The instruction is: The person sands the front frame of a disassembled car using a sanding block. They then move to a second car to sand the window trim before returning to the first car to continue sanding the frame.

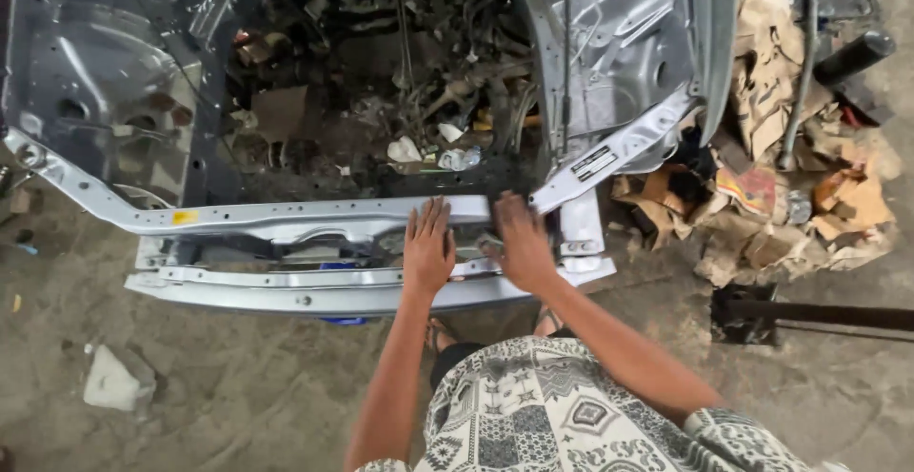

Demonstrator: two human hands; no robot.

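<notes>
Both hands are down on the front of a stripped silver car shell (114, 82), right where the crossbar (286, 213) runs across the nose. The left hand (427, 246) lies flat, palm down, fingers spread and apart, resting on the crossbar's right stretch and gripping nothing. The right hand (521, 242) sits just beside it, fingers reaching forward over the joint where the crossbar meets the angled side rail (609, 153); its fingertips are lost in the dark gap there, so I cannot tell whether it is closed on anything or merely pressing.

Below the crossbar, nearer the person, a second silver beam (314, 293) lies across the front, touching the concrete floor (238, 396). The two wrists pass over it.

Behind the hands the engine bay (381, 101) is a tangle of wires, hoses, grime and scraps of white rag. The inner wing panels rise on each side, bare grey metal.

Off to the right, a heap of torn cardboard (771, 177) lies on the floor, well apart from the hands, with a long metal bar (802, 82) lying across it. A dark stand (747, 315) sits at the right edge. A pale lump of rubble (116, 379) lies on the floor at lower left. The person wears a patterned shirt (562, 415).
</notes>
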